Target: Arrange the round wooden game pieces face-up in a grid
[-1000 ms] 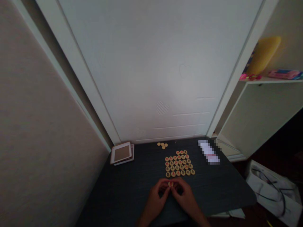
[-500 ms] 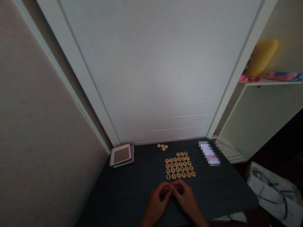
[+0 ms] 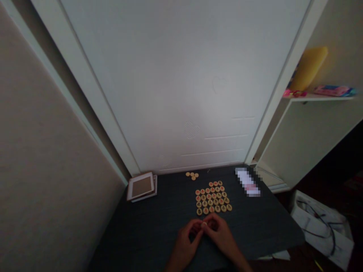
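My left hand point(image 3: 187, 238) and my right hand point(image 3: 220, 235) meet fingertip to fingertip low over the dark table, both closed in a pinch. Between the tips shows the pale edge of a Chinese chess piece point(image 3: 204, 224); the fingers cover most of it. Just beyond the hands, rows of round wooden Chinese chess pieces point(image 3: 210, 203) lie face up, with red or black characters. The farthest row is shorter and sits at the right side. A small group of plain-looking Chinese chess pieces point(image 3: 193, 175) lies by the back edge.
Two stacked frame-like boxes point(image 3: 141, 186) rest at the table's back left. A blurred-out white item point(image 3: 247, 182) lies at the back right. A white panel point(image 3: 181, 94) rises behind the dark table point(image 3: 147, 230). On the floor at right stands a white bag point(image 3: 320, 226) with dark handles.
The view has shifted slightly, so everything sits a little farther left. A pale edge of the piece now shows between the fingertips. Both hands keep almost the same pose.
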`<state>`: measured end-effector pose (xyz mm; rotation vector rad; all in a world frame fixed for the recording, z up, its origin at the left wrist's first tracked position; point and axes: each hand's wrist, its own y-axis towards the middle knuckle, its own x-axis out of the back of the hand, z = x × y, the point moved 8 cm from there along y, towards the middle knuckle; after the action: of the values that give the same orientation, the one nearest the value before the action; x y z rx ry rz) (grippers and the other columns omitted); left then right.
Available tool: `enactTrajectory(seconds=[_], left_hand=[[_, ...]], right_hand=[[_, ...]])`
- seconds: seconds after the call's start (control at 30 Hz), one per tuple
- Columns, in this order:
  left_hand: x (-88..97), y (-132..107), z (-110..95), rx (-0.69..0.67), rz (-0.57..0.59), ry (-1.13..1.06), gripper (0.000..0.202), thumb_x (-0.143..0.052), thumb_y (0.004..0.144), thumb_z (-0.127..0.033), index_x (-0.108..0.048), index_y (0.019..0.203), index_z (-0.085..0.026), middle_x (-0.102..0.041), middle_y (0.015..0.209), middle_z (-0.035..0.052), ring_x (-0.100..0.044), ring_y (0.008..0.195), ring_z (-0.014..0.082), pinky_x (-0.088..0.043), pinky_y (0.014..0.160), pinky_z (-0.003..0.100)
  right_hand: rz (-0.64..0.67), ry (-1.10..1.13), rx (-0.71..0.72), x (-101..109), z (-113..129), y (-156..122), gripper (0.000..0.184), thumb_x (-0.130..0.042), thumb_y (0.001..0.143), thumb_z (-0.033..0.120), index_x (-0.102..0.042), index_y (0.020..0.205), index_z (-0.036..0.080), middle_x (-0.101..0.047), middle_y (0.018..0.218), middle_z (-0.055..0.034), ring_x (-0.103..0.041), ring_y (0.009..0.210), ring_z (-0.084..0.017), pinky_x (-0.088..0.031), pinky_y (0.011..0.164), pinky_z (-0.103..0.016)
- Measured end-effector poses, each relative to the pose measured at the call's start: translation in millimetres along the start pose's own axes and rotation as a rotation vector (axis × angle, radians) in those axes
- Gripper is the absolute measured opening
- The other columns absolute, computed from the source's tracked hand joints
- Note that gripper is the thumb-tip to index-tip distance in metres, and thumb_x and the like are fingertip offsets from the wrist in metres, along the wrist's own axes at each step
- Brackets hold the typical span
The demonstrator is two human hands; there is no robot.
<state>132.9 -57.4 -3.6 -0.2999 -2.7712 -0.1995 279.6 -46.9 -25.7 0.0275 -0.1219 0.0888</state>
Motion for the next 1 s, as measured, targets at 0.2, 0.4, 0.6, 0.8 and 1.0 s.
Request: enactTrajectory(seconds=[0.2,0.4,0.6,0.8,1.0], left_hand=[[-1.4,-0.9,-0.3,0.009,0.026,-0.007,0.023,-0.060,0.094,-0.041,-0.071,0.107,-0.026,-0.079,0.097,0.0042,-0.072,0.090,0.0216,-0.056,0.087,0.030],[0.2,-0.1,-4.6,0.006,0.015,-0.061,0.023,-0.061,0.094,-0.041,-0.071,0.107,-0.024,-0.079,0.099,0.0046,-0.073,0.091,0.0212,-0.056,0.085,0.029],[0.9,-1.3,-8.2,-0.007,0.023,-0.055,0.021,-0.062,0.094,-0.039,-0.072,0.107,-0.025,-0.079,0.097,0.0035,-0.072,0.088,0.0203,-0.056,0.082,0.029],[0.9,1.3,-13.3,-0.002,0.055,-0.088,0.022,-0.061,0.094,-0.039,-0.072,0.105,-0.024,-0.079,0.094,0.0032,-0.073,0.087,0.0198,-0.056,0.082,0.028],[4.3,3.7,-9.5,0.031,0.024,-0.090,0.024,-0.062,0.093,-0.043,-0.073,0.105,-0.025,-0.080,0.096,0.0037,-0.074,0.089,0.0211,-0.057,0.084,0.029]], right_hand=[[0.023,0.007,0.003,-0.1,1.7,-2.7,0.034,-0.067,0.087,0.053,-0.069,0.091,0.020,-0.071,0.082,-0.0032,-0.066,0.076,-0.020,-0.052,0.073,-0.030],[0.095,0.079,-0.017,-1.3,3.6,-2.4,0.039,-0.070,0.083,0.057,-0.070,0.096,0.020,-0.074,0.087,-0.0048,-0.068,0.081,-0.022,-0.053,0.075,-0.031],[0.079,0.070,-0.058,1.6,-3.1,0.8,0.039,-0.074,0.079,0.057,-0.068,0.089,0.019,-0.070,0.078,-0.0017,-0.066,0.072,-0.019,-0.052,0.068,-0.028],[0.099,0.114,-0.075,0.3,-1.6,2.9,0.039,-0.072,0.082,0.056,-0.068,0.090,0.019,-0.070,0.077,-0.0020,-0.067,0.072,-0.019,-0.052,0.069,-0.030],[0.123,0.117,-0.056,-0.8,-1.2,2.5,0.039,-0.074,0.080,0.055,-0.070,0.097,0.020,-0.073,0.086,-0.0044,-0.068,0.079,-0.021,-0.053,0.075,-0.032]])
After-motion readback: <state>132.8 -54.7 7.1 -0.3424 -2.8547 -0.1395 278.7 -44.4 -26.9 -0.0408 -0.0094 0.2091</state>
